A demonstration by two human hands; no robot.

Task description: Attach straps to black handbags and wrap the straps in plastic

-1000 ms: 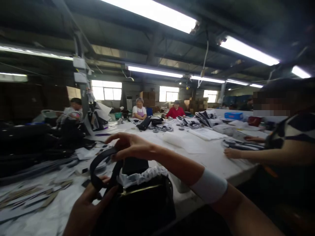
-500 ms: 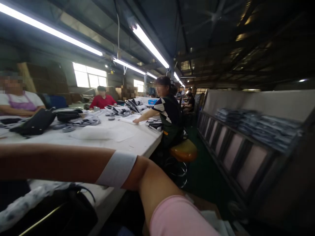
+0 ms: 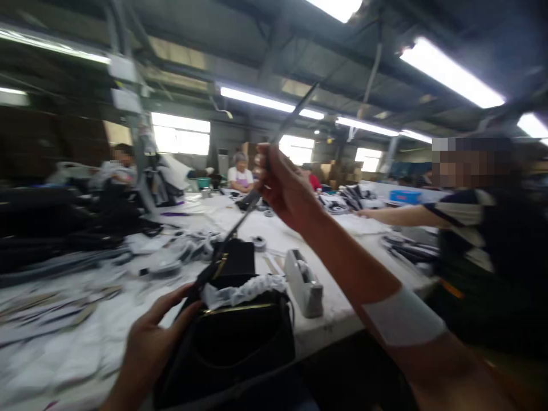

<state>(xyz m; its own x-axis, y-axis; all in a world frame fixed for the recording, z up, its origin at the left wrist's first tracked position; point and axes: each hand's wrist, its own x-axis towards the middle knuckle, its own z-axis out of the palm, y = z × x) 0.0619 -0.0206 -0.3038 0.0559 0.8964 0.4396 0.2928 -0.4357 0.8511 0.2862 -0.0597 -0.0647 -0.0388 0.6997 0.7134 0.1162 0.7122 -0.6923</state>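
A black handbag (image 3: 240, 339) with a gold zipper edge sits at the near side of the table. White wrapped padding (image 3: 246, 291) bulges from its top. From the bag's left end a long black strap (image 3: 244, 217) slants upward, stretched out. My right hand (image 3: 285, 185) is raised high, its fingers closed round the strap, whose free part sticks out above. Low at the bag's upper left corner, my left hand (image 3: 160, 331) pinches the strap's lower part between thumb and fingers. A pale band circles my right forearm.
A tape dispenser (image 3: 303, 282) stands right of the bag near the table edge. Rolls and grey strips (image 3: 180, 254) litter the table, with dark bags (image 3: 55, 217) piled left. A co-worker (image 3: 475, 228) sits close on the right; other people are across the table.
The view has swung left, bringing the bag and both hands into sight. My right arm, stretched across to the left before, is now raised with the strap in hand.
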